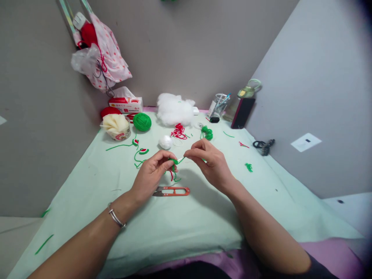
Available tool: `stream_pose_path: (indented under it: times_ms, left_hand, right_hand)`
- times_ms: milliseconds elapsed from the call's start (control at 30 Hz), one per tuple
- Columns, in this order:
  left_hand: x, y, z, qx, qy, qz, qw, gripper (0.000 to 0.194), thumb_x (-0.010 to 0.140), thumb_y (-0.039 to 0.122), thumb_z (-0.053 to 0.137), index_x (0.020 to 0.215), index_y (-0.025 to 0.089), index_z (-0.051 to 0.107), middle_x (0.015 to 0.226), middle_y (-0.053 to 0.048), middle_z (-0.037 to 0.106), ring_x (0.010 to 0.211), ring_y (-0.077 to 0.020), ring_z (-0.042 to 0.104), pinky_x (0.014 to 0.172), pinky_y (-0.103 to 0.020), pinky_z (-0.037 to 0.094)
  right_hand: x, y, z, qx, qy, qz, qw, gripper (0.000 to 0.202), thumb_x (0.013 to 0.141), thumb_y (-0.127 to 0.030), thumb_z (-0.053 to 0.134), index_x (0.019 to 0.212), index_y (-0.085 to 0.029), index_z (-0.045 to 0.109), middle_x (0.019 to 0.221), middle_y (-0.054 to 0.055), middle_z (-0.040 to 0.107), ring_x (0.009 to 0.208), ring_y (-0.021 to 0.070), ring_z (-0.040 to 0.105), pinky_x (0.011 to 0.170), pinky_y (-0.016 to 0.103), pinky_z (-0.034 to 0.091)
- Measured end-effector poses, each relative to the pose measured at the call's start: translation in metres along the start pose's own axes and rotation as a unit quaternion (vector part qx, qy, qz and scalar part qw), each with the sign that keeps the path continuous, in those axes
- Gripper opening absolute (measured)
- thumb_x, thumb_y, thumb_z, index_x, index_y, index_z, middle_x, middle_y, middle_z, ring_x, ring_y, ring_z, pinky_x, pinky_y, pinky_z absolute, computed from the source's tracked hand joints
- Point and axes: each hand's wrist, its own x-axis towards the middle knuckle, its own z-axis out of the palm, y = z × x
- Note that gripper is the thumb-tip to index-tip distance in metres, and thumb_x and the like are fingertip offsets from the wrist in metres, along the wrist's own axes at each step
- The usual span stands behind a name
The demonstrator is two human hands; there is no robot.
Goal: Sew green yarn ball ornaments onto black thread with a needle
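Note:
My left hand (pixel 154 168) pinches a small green crochet piece (pixel 175 161) between thumb and fingers. Green and red yarn tails (pixel 171 176) dangle under it. My right hand (pixel 207 159) is closed just to the right, its thumb and forefinger pinching a green yarn strand (pixel 181 160) that runs to the piece. A thin pale sliver, perhaps a needle, shows beside the strand; I cannot tell which hand holds it. Below the hands lie orange-handled thread snips (pixel 176 191). Two small red, white and green crochet pieces (pixel 142 151) with yarn tails rest left of my hands.
Behind stand a green yarn ball (pixel 142 122), a white yarn ball (pixel 165 142), white stuffing (pixel 174 109), red yarn scraps (pixel 179 131) and a tub (pixel 118 131). A glass (pixel 218 106), a bottle (pixel 232 107) and a phone (pixel 243 113) are at back right, near a hair clip (pixel 264 147).

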Motion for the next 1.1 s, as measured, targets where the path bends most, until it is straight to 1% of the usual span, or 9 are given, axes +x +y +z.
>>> stream_pose_path:
  times_ms: [267,500,800,933,1033,1100]
  left_hand:
    - [-0.001,0.000,0.000,0.007,-0.006,0.001,1.000,0.010,0.095,0.030,0.059,0.098,0.020,0.062,0.083,0.001,0.064,0.080,-0.0146,0.064,0.080,-0.028,0.050]
    - [-0.002,0.001,0.000,0.005,-0.013,-0.003,1.000,0.010,0.095,0.029,0.058,0.098,0.020,0.062,0.083,0.001,0.064,0.081,-0.0150,0.064,0.081,-0.030,0.050]
    - [0.000,0.003,0.000,-0.034,-0.040,-0.030,0.998,0.013,0.094,0.031,0.060,0.098,0.019,0.062,0.084,0.000,0.063,0.081,-0.0152,0.063,0.078,-0.029,0.051]
    - [0.000,0.003,-0.001,-0.040,-0.049,-0.045,0.997,0.014,0.094,0.031,0.061,0.099,0.018,0.062,0.083,0.000,0.065,0.081,-0.0147,0.064,0.080,-0.029,0.050]
    - [0.001,0.002,0.000,-0.036,-0.053,-0.045,0.997,0.014,0.094,0.031,0.060,0.100,0.018,0.062,0.082,0.000,0.065,0.079,-0.0135,0.063,0.080,-0.028,0.049]
    - [0.001,0.000,0.001,-0.037,-0.050,-0.041,0.997,0.014,0.094,0.031,0.061,0.100,0.019,0.062,0.085,0.001,0.065,0.079,-0.0127,0.062,0.080,-0.028,0.049]
  right_hand:
    - [0.000,0.002,-0.002,-0.013,0.003,-0.006,1.000,0.018,0.098,-0.014,0.055,0.097,-0.024,0.070,0.089,0.004,0.058,0.076,0.0131,0.057,0.066,0.026,0.046]
    - [0.000,-0.001,0.000,0.018,-0.006,-0.009,1.000,0.018,0.096,-0.010,0.057,0.097,-0.022,0.071,0.087,0.003,0.056,0.075,0.0123,0.055,0.066,0.026,0.045]
    - [-0.001,-0.002,0.004,0.088,-0.027,0.030,0.995,0.017,0.095,-0.012,0.061,0.097,-0.023,0.073,0.088,0.003,0.060,0.080,0.0134,0.060,0.069,0.027,0.048]
    - [-0.002,-0.001,0.006,0.117,-0.032,0.055,0.991,0.017,0.094,-0.011,0.062,0.096,-0.023,0.073,0.088,0.003,0.064,0.081,0.0137,0.062,0.071,0.027,0.050]
    - [-0.003,-0.004,0.009,0.145,-0.033,0.087,0.985,0.018,0.092,-0.007,0.062,0.097,-0.021,0.072,0.088,0.002,0.066,0.077,0.0127,0.063,0.069,0.026,0.050]
    - [-0.004,-0.008,0.011,0.158,-0.037,0.095,0.982,0.020,0.091,-0.005,0.061,0.100,-0.021,0.070,0.089,0.002,0.067,0.075,0.0119,0.064,0.066,0.024,0.051]
